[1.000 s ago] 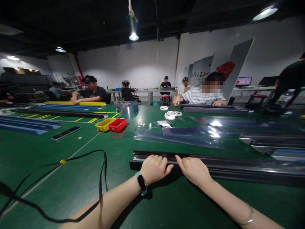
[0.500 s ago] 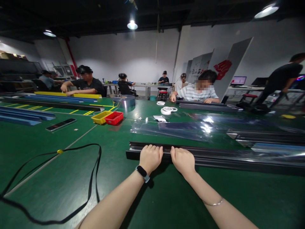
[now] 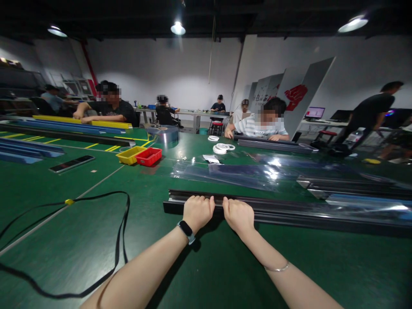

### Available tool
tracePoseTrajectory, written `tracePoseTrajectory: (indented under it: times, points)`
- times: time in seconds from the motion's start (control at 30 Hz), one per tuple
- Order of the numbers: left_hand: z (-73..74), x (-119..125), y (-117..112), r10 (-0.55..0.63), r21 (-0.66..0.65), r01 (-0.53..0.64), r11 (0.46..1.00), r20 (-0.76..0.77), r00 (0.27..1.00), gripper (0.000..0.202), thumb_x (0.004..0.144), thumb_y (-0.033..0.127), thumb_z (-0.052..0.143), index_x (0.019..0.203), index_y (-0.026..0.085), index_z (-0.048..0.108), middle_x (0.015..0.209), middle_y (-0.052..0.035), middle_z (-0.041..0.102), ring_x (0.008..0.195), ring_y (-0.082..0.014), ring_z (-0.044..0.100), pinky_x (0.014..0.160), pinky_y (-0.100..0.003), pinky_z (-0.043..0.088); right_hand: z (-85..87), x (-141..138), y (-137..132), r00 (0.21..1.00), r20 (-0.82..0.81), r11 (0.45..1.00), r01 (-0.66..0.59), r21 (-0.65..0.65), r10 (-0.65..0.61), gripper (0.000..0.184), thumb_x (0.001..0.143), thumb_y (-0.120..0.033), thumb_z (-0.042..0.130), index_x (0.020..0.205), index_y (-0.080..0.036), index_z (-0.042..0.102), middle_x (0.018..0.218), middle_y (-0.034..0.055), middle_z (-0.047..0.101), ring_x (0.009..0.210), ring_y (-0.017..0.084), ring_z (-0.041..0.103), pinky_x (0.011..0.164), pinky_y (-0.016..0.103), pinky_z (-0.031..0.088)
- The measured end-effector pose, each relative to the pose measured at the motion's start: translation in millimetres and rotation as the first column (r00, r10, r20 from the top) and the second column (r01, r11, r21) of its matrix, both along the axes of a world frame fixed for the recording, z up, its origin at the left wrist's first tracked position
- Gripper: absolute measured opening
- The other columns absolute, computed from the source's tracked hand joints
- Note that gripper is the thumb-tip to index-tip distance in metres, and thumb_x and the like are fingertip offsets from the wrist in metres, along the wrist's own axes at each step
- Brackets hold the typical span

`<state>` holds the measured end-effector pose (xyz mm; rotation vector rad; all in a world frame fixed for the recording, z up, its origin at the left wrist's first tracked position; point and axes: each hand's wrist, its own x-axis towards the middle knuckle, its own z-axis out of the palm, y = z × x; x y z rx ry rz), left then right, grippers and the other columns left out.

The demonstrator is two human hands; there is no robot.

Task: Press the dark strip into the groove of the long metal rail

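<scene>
A long black channel profile (image 3: 289, 213) lies across the green table (image 3: 206, 266) in front of me. Near its left end, my left hand (image 3: 198, 213) is closed over it, fingers curled into the channel and a smartwatch on the wrist. Just to the right, my right hand (image 3: 238, 214) grips the same profile in the same way, with a thin bangle on that arm. Both thumbs point toward each other with a short gap between. My fingertips are hidden inside the channel. Behind the profile lie clear plastic film strips (image 3: 231, 174).
Yellow (image 3: 130, 155) and red bins (image 3: 149, 157), a phone (image 3: 72, 163) and a black strap (image 3: 124, 227) lie to the left. White tape rolls (image 3: 222, 148) sit farther back. More profiles (image 3: 341, 189) lie at right. Two co-workers (image 3: 111, 105) (image 3: 262, 122) work across the table.
The view has shifted slightly, so most things appear a little farther left. Both hands keep their hold on the profile in about the same place.
</scene>
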<state>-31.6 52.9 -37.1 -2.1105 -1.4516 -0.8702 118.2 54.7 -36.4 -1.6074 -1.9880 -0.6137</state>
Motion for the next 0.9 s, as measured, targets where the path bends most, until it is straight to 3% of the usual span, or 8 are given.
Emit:
tracePoseTrajectory:
  times: [0.23,0.5,0.9]
  points:
    - [4.8,0.1,-4.2,-0.138,-0.017,0.138,0.99,-0.052,0.989,0.036,0.086,0.025,0.032,0.062,0.016,0.056,0.06,-0.0048,0.059,0.061,-0.0152,0.053,0.06,-0.03,0.034,2.0,0.4,-1.6,0.998,0.007,0.998,-0.057,0.004,0.057,0.043,0.086,-0.028,0.029,0.058,-0.017,0.059,0.053,0.0033,0.059,0.051,0.012,0.052,0.053,0.025,0.026]
    - [4.0,3.5,-5.5,-0.042,-0.045,0.04,0.998,-0.041,0.998,0.037,0.087,0.028,0.032,0.061,0.015,0.055,0.056,-0.0061,0.057,0.055,-0.0162,0.052,0.055,-0.03,0.032,-1.5,2.0,-0.7,0.998,0.005,0.998,-0.063,0.009,0.063,0.042,0.086,-0.027,0.03,0.059,-0.015,0.058,0.055,0.0045,0.06,0.052,0.012,0.052,0.054,0.025,0.027]
    - [6.1,2.3,-6.6,-0.055,-0.084,0.05,0.995,-0.056,0.997,0.036,0.088,0.03,0.03,0.065,0.017,0.054,0.06,-0.0048,0.058,0.058,-0.0164,0.052,0.058,-0.03,0.031,-5.4,1.7,3.1,0.998,0.037,0.995,-0.05,0.085,0.047,0.04,0.085,-0.025,0.034,0.052,-0.015,0.055,0.049,0.0042,0.057,0.047,0.011,0.049,0.052,0.026,0.025]
